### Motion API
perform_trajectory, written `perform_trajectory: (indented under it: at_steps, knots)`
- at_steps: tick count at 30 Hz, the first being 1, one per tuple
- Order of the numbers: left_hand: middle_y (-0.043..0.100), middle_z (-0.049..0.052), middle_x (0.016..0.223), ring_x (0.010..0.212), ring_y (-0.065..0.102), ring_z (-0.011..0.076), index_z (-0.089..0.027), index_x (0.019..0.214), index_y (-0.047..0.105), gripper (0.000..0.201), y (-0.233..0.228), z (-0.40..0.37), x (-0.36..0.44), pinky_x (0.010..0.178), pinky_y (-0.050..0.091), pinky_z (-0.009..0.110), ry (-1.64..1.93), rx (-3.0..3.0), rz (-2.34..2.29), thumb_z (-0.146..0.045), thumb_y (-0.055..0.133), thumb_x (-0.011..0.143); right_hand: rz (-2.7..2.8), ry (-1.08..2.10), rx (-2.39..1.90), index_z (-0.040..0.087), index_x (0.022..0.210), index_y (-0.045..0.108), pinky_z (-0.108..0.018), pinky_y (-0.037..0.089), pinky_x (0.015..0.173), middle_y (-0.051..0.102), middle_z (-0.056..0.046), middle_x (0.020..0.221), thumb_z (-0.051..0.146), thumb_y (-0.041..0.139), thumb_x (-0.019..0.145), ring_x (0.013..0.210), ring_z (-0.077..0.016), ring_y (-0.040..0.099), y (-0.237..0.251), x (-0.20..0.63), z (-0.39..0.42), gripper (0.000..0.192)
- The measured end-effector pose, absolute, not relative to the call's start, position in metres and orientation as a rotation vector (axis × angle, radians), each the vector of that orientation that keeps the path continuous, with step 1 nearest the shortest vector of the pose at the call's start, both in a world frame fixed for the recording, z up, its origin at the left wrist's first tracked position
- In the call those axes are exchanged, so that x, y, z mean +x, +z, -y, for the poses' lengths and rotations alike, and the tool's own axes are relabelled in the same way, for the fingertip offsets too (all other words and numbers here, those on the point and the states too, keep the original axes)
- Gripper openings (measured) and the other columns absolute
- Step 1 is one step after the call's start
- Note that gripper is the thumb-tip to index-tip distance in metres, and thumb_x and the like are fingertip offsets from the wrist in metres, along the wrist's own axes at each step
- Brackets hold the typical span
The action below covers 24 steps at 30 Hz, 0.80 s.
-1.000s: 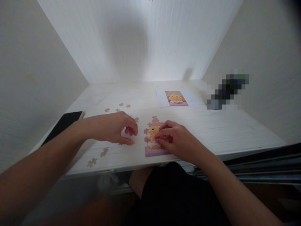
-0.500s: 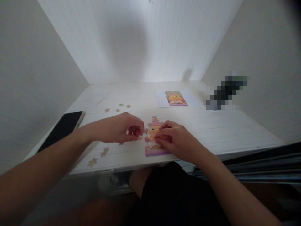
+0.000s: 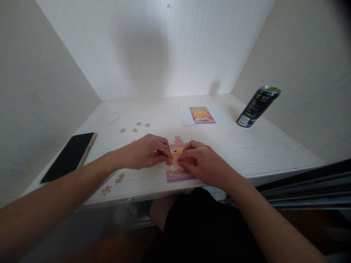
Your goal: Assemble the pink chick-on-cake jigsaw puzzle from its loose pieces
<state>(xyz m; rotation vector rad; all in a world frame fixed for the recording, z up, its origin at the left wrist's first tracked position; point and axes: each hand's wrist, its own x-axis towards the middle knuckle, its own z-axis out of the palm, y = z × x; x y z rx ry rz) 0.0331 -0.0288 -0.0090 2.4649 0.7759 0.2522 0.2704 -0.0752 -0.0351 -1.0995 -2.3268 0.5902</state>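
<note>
A partly joined jigsaw puzzle point(image 3: 179, 177), with a yellow figure in a pink hat and a purple lower edge, lies near the table's front edge. My left hand point(image 3: 153, 150) pinches a small yellow puzzle piece point(image 3: 170, 159) against the puzzle's left side; the fingers partly hide it. From the right, my right hand point(image 3: 202, 159) rests over the puzzle with thumb and fingertips closed on it, covering its right part. Loose pieces lie to the left, among them a puzzle piece point(image 3: 106, 190) near the front edge and another puzzle piece point(image 3: 120, 178) beyond it.
Several loose pieces point(image 3: 135, 130) lie farther back. A printed picture point(image 3: 202, 115) of the yellow figure is on white paper behind the puzzle. A black can point(image 3: 257, 106) stands at right, a dark tablet-like device point(image 3: 70, 155) lies at left. White panels enclose the table.
My left hand has moved right, bringing the yellow piece to the puzzle's left side. My right hand stays on the puzzle. The view has shifted slightly.
</note>
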Motion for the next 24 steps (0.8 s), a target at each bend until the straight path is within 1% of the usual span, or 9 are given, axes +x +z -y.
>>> perform_trajectory:
  at_steps: [3, 5, 7, 11, 13, 16, 19, 21, 24]
  knots:
    - [0.069, 0.001, 0.099, 0.078, 0.060, 0.0063, -0.024, 0.098, 0.075, 0.019, -0.008, 0.030, 0.033, 0.073, 0.047, 0.017, 0.242, 2.513, -0.699, -0.019, 0.058, 0.093, 2.324, 0.601, -1.095, 0.020, 0.091, 0.080, -0.030, 0.049, 0.087, 0.067, -0.007, 0.095, 0.014, 0.065, 0.089, 0.090, -0.0180, 0.062, -0.035, 0.270, 0.075, 0.016]
    - [0.069, 0.001, 0.102, 0.086, 0.062, 0.0077, -0.023, 0.101, 0.074, 0.020, -0.008, 0.031, 0.032, 0.080, 0.048, 0.018, 0.251, 2.538, -0.664, -0.019, 0.056, 0.094, 2.327, 0.602, -1.089, 0.020, 0.091, 0.080, -0.030, 0.049, 0.087, 0.067, -0.007, 0.095, 0.014, 0.065, 0.089, 0.091, -0.0178, 0.062, -0.035, 0.270, 0.074, 0.017]
    - [0.070, 0.001, 0.102, 0.089, 0.064, 0.0097, -0.026, 0.109, 0.073, 0.024, -0.008, 0.032, 0.031, 0.083, 0.049, 0.020, 0.253, 2.577, -0.668, -0.019, 0.057, 0.093, 2.323, 0.611, -1.092, 0.020, 0.090, 0.080, -0.030, 0.049, 0.086, 0.067, -0.006, 0.095, 0.014, 0.065, 0.088, 0.088, -0.0172, 0.062, -0.035, 0.271, 0.074, 0.016]
    - [0.071, 0.000, 0.094, 0.081, 0.065, 0.0114, -0.033, 0.131, 0.063, 0.045, -0.006, 0.036, 0.029, 0.079, 0.050, 0.023, 0.209, 2.646, -0.788, -0.015, 0.058, 0.090, 2.304, 0.632, -1.098, 0.020, 0.089, 0.080, -0.029, 0.049, 0.085, 0.068, -0.006, 0.096, 0.012, 0.065, 0.088, 0.087, -0.0162, 0.062, -0.034, 0.271, 0.075, 0.017]
    - [0.071, 0.000, 0.092, 0.079, 0.065, 0.0116, -0.032, 0.134, 0.060, 0.048, -0.006, 0.038, 0.030, 0.078, 0.051, 0.023, 0.218, 2.653, -0.820, -0.015, 0.057, 0.090, 2.306, 0.629, -1.085, 0.020, 0.089, 0.080, -0.029, 0.049, 0.087, 0.068, -0.006, 0.097, 0.012, 0.065, 0.087, 0.090, -0.0168, 0.062, -0.035, 0.271, 0.075, 0.017]
    - [0.072, 0.000, 0.093, 0.078, 0.065, 0.0102, -0.029, 0.132, 0.062, 0.043, -0.006, 0.038, 0.032, 0.074, 0.050, 0.021, 0.320, 2.682, -0.773, -0.017, 0.057, 0.091, 2.312, 0.618, -1.089, 0.020, 0.090, 0.080, -0.029, 0.049, 0.086, 0.068, -0.006, 0.098, 0.011, 0.066, 0.087, 0.090, -0.0171, 0.063, -0.035, 0.270, 0.075, 0.017]
    - [0.072, 0.001, 0.096, 0.082, 0.065, 0.0095, -0.026, 0.128, 0.064, 0.036, -0.003, 0.032, 0.027, 0.074, 0.049, 0.021, 0.569, 2.777, -0.769, -0.021, 0.056, 0.093, 2.336, 0.578, -1.101, 0.020, 0.087, 0.080, -0.030, 0.049, 0.084, 0.068, -0.006, 0.097, 0.011, 0.065, 0.086, 0.088, -0.0173, 0.063, -0.035, 0.270, 0.074, 0.017]
    - [0.072, 0.001, 0.094, 0.083, 0.065, 0.0106, -0.023, 0.123, 0.067, 0.031, 0.004, 0.023, 0.015, 0.075, 0.049, 0.022, 0.719, 2.834, -0.902, -0.024, 0.056, 0.094, 2.314, 0.516, -1.113, 0.019, 0.085, 0.079, -0.032, 0.049, 0.084, 0.069, -0.007, 0.096, 0.010, 0.064, 0.087, 0.088, -0.0180, 0.062, -0.035, 0.269, 0.073, 0.018]
    - [0.073, 0.005, 0.093, 0.078, 0.063, 0.0120, -0.019, 0.112, 0.071, 0.028, 0.020, 0.005, -0.016, 0.074, 0.048, 0.024, 0.790, 2.780, -1.292, -0.032, 0.055, 0.093, 2.170, 0.413, -1.135, 0.017, 0.093, 0.078, -0.033, 0.050, 0.083, 0.068, -0.007, 0.096, 0.012, 0.061, 0.089, 0.088, -0.0189, 0.063, -0.037, 0.270, 0.070, 0.018]
